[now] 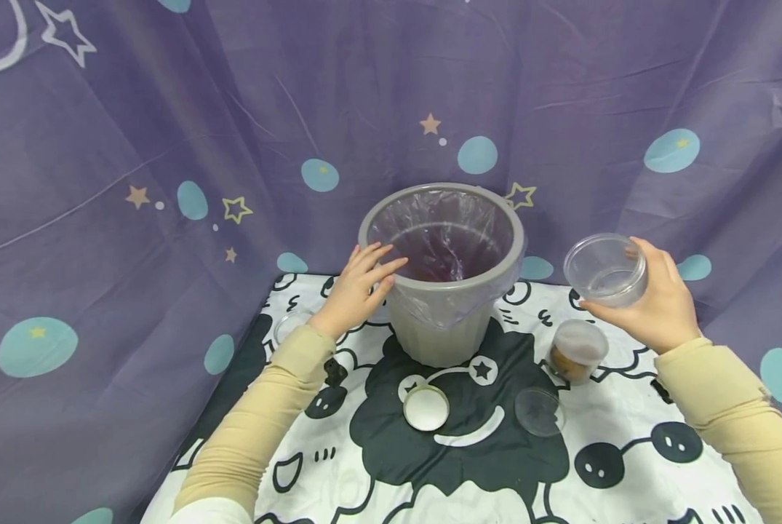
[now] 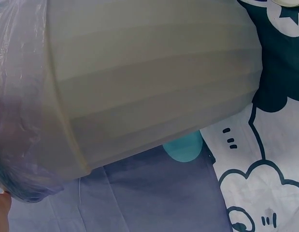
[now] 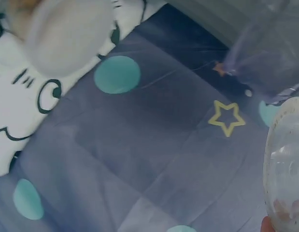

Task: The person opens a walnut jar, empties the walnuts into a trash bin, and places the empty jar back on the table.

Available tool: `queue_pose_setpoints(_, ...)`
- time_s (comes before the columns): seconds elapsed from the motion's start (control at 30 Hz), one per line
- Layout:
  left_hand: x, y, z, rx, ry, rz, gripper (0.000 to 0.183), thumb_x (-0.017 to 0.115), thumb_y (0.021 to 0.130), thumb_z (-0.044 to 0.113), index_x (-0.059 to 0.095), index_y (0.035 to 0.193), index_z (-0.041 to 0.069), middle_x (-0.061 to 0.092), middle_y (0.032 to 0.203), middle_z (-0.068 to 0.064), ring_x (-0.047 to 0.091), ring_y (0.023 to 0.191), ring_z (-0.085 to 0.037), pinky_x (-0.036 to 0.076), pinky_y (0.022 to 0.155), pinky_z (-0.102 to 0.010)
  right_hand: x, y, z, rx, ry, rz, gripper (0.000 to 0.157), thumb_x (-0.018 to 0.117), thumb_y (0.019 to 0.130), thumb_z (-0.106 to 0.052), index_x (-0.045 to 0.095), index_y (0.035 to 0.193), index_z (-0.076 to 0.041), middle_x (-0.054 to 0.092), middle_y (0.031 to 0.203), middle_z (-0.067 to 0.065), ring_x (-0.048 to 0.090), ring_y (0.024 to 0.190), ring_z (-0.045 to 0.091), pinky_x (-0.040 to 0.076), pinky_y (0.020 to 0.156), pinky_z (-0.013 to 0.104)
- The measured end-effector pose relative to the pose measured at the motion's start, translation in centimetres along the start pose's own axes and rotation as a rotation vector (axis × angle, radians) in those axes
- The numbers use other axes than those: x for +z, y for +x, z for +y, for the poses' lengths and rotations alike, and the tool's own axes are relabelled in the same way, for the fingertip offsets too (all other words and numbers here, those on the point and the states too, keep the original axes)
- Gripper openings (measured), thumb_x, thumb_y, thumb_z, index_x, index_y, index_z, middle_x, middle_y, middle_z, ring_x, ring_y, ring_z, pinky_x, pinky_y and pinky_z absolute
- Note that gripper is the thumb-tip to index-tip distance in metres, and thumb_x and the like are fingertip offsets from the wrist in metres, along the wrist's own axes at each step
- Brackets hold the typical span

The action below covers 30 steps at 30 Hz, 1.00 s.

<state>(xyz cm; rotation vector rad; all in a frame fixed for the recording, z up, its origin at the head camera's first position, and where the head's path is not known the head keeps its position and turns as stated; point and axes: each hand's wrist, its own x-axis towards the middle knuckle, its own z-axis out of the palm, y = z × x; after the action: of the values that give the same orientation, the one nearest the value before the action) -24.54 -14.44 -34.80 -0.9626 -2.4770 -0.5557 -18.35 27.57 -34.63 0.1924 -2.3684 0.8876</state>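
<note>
A grey trash bin (image 1: 436, 338) with a clear plastic liner (image 2: 19, 63) stands at the back of the table. My left hand (image 1: 356, 285) is at the bin's left rim, fingers extended over the edge of the liner. To the right of the bin, my right hand (image 1: 667, 302) grips a clear round plastic tub (image 1: 600, 273) by its side, raised above the table and tilted toward the bin. In the right wrist view, part of that tub (image 3: 287, 159) shows at the right edge. Inside the bin, the liner (image 1: 430, 255) looks reddish toward the bottom.
Below my right hand stands a lidded tub (image 1: 577, 351) with brown contents. A clear round lid (image 1: 538, 411) lies in front of it. A small round white-topped piece (image 1: 426, 407) lies before the bin. Another clear round piece (image 1: 290, 325) is behind my left wrist. A purple curtain (image 1: 561, 87) hangs behind.
</note>
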Motion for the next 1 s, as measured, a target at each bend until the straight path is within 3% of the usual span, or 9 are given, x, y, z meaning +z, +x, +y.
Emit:
queue_pose_setpoints(0.4, 0.3, 0.0, 0.0, 0.010, -0.015, 0.026, 0.065, 0.019, 0.098, 0.054, 0.056, 0.133, 0.014, 0.046, 0.140, -0.019, 0.033, 0.137, -0.037, 0.010, 0.117, -0.053, -0.6, -2.9, 3.7, 0.167, -0.010, -0.022, 0.103, 0.087, 0.054, -0.013, 0.035, 0.142, -0.003, 0.045, 0.129, 0.028, 0.040, 0.117, 0.048, 0.032, 0.095, 0.063)
queue_pose_setpoints(0.77, 0.3, 0.1, 0.1, 0.014, -0.017, 0.033, 0.063, 0.020, 0.099, 0.052, 0.056, 0.133, 0.014, 0.046, 0.140, -0.019, 0.033, 0.136, -0.038, 0.011, 0.117, -0.054, -0.7, -4.7, 7.1, 0.263, -0.009, 0.007, 0.094, 0.087, 0.058, -0.013, 0.040, 0.139, -0.003, 0.048, 0.126, 0.024, 0.042, 0.111, 0.041, 0.030, 0.097, 0.045)
queue_pose_setpoints(1.0, 0.3, 0.0, 0.0, 0.010, -0.019, 0.037, 0.065, 0.018, 0.098, 0.053, 0.056, 0.133, 0.014, 0.046, 0.141, -0.018, 0.033, 0.136, -0.038, 0.009, 0.118, -0.053, -0.2, -6.0, 9.5, 0.302, -0.032, -0.010, 0.095, 0.084, 0.061, -0.013, 0.035, 0.140, 0.004, 0.044, 0.127, 0.033, 0.040, 0.112, 0.050, 0.031, 0.097, 0.060)
